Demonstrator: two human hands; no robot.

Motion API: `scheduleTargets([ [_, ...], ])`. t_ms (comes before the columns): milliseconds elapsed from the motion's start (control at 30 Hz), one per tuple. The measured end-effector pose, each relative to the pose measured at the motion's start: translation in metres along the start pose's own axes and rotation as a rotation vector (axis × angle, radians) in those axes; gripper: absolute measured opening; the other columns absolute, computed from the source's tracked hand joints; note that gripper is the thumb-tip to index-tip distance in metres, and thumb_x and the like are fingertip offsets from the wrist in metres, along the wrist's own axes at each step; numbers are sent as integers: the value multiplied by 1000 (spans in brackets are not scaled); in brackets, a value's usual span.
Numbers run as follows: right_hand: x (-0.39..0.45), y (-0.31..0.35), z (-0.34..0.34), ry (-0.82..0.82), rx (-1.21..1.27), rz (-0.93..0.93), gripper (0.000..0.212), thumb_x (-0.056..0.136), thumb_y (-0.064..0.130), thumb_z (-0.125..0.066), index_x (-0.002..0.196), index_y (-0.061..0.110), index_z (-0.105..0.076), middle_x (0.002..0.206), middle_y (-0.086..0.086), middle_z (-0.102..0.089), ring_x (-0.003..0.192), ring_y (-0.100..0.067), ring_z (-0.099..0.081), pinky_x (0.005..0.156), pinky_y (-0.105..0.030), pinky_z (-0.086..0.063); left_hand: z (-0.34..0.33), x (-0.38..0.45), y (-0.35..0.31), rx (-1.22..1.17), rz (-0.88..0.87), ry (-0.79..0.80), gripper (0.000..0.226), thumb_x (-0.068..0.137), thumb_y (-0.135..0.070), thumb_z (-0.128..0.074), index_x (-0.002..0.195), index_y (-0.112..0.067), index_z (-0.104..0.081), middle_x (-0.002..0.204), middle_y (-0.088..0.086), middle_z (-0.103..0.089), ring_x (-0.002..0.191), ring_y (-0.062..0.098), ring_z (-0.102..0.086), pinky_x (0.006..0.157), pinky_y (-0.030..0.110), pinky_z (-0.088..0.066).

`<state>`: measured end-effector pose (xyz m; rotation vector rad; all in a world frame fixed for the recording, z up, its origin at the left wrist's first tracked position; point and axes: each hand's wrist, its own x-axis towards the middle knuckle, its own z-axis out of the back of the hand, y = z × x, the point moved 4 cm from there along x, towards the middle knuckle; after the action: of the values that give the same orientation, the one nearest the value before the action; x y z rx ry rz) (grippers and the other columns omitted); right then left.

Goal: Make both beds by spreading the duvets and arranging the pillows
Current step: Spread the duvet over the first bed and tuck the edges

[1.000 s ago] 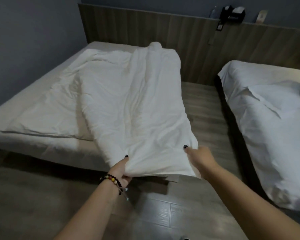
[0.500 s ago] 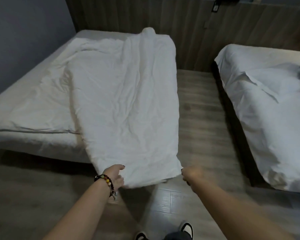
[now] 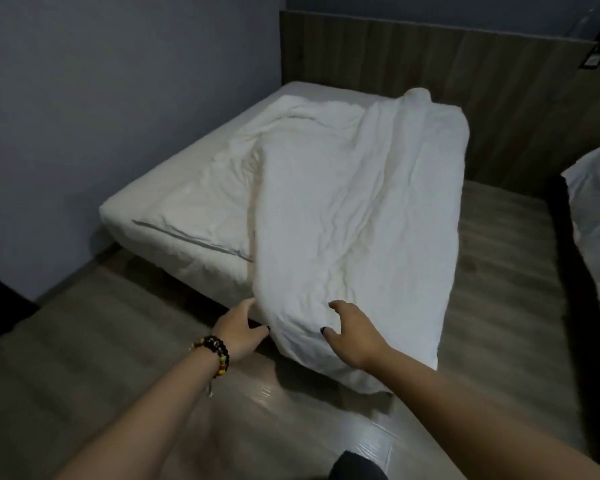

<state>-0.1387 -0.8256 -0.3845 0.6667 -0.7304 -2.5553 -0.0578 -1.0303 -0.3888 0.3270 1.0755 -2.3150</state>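
Head view, the only one: a white duvet [image 3: 354, 220] lies folded lengthwise on the left bed [image 3: 174, 206], bunched toward the bed's right side, its near end hanging off the foot of the bed & sagging toward the wood-look floor [image 3: 499, 271].

Left hand [image 3: 238, 329], beaded bracelet [image 3: 215, 353] on the wrist, is at the duvet's near-left corner; fingers reach under the fold w/ thumb below, so it looks to be gripping the edge, tho the fabric hides the fingertips.

Right hand [image 3: 352, 332] rests on top of the near end, fingers spread & slack, dark-painted thumbnail showing; not clutching anything.

Bed sits in the far-left corner against a grey wall [image 3: 101, 98]. Wooden panelling [image 3: 413, 64] runs behind the head end. A flatter white layer w/ a grey seam lies on the bed's left half.

Second bed [image 3: 596, 209] w/ white bedding pokes in at the right edge, well apart across the floor strip. A dark shape at the bottom edge, too cropped to tell.
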Motion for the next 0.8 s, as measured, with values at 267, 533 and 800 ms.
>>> scheduleTargets([
  [267,75,30,-21,129,-154,197,67,96,37,-50,151,13,-20,156,-6,-24,143,-24,-25,116,-33,-23,40,51,10,127,-3,-65,75,90,-30,-61,151,-20,-18,155,3,-25,141,21,-30,112,35,-33],
  [533,200,42,3,179,-190,210,68,97,38,-47,152,12,-16,158,-8,-18,145,-24,-18,116,-38,-25,80,146,-12,260,61,-45,73,94,-32,-56,152,-14,-16,157,5,-19,144,20,-23,113,29,-23],
  [800,287,99,-5,251,-304,279,70,97,35,-48,153,13,-12,158,-10,-14,144,-29,-18,114,-41,-27,117,191,29,339,140,-10,86,85,-45,-61,151,-17,-14,159,2,-9,147,18,-5,119,34,-18],
])
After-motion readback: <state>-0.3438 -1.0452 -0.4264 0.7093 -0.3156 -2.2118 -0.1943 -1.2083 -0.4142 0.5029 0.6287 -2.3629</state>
